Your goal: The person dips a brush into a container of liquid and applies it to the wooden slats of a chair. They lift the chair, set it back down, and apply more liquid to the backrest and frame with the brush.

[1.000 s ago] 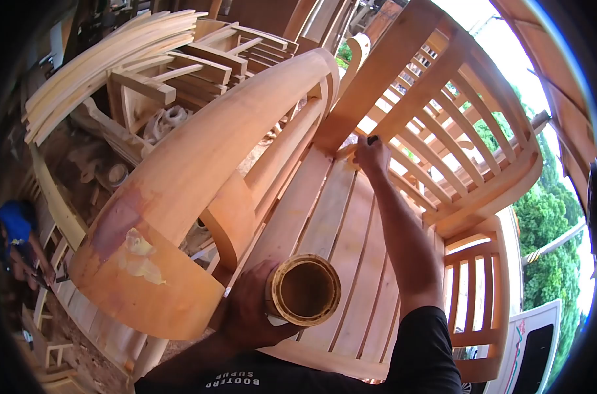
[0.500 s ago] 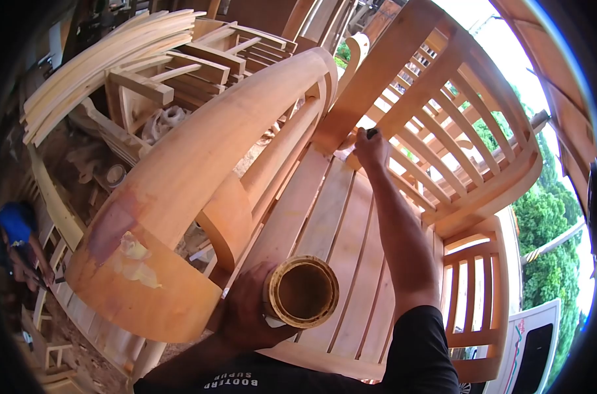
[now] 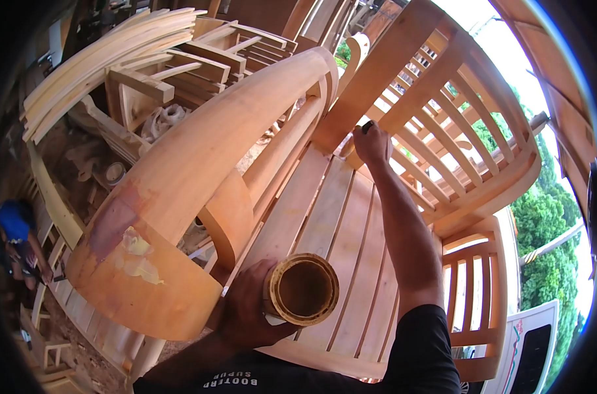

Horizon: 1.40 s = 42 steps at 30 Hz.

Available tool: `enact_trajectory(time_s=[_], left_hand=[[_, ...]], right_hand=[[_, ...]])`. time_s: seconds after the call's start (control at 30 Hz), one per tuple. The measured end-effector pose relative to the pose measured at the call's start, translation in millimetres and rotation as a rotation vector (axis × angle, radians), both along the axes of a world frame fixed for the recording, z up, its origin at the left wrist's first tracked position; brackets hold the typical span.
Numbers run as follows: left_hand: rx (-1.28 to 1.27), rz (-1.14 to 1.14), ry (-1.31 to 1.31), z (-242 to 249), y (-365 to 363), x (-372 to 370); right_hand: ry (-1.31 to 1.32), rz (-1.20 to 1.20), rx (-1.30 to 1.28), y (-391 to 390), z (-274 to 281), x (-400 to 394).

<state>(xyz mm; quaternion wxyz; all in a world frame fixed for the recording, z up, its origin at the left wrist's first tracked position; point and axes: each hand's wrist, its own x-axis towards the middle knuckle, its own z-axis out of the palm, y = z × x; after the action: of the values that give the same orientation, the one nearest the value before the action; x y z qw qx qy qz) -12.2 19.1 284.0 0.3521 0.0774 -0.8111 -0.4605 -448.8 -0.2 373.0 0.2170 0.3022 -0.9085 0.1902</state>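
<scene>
My left hand (image 3: 249, 308) is wrapped round a round open can (image 3: 303, 264), held tilted with its mouth facing me. Brownish residue coats its rim and inner wall. My right hand (image 3: 373, 143) reaches forward, closed around a dark-handled tool (image 3: 367, 127); only its dark end shows and the rest is hidden by the fist. The fist is at the corner where the slatted seat (image 3: 311, 203) of a wooden bench meets its slatted backrest (image 3: 410, 108). A broad curved armrest (image 3: 200, 157) stands to the left, with a purplish stain and pale patches near its front.
Curved wooden strips (image 3: 108, 69) lie stacked over unfinished chair frames (image 3: 180, 69) at the back left. A person in blue (image 3: 15, 223) is low at the far left. The bench's other slatted arm (image 3: 472, 289) stands at right, with a white vehicle (image 3: 528, 348) beyond it.
My right hand has shifted slightly up at the seat-backrest corner, and the dark tool end has turned a little. My left hand and the can stay nearly in place.
</scene>
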Motion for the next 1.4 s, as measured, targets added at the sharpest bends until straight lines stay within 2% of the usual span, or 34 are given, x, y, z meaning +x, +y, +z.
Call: enact_trajectory(time_s=[0.07, 0.33, 0.63, 0.77, 0.87, 1.0, 1.1, 1.13, 1.27, 1.4], left_hand=[[0.000, -0.001, -0.003, 0, 0, 1], [-0.035, 0.003, 0.018, -1, 1, -1], [-0.017, -0.001, 0.033, -3, 1, -3], [-0.015, 0.009, 0.040, 0, 0, -2], [-0.017, 0.018, 0.020, 0, -2, 0], [-0.023, 0.032, 0.021, -2, -2, 1], [-0.014, 0.046, 0.041, -3, -1, 2], [-0.012, 0.052, 0.048, -4, 0, 2], [0.006, 0.049, 0.061, -2, -3, 3], [0.040, 0.036, 0.077, 3, -3, 4]], right_hand=[[0.022, 0.017, 0.049, 4, -16, -16], [0.010, 0.017, 0.151, 2, -15, 6], [0.077, 0.075, 0.155, 5, -6, 2], [0.297, 0.191, 0.086, -2, -4, 10], [0.261, 0.132, 0.019, -7, -3, 11], [0.193, 0.132, 0.154, -6, -18, -7], [0.203, 0.279, 0.261, -4, -44, -26], [0.206, 0.255, 0.354, -7, -34, -14], [0.260, 0.153, 0.445, -23, 6, 30], [0.234, 0.151, 0.449, -24, -3, 25]])
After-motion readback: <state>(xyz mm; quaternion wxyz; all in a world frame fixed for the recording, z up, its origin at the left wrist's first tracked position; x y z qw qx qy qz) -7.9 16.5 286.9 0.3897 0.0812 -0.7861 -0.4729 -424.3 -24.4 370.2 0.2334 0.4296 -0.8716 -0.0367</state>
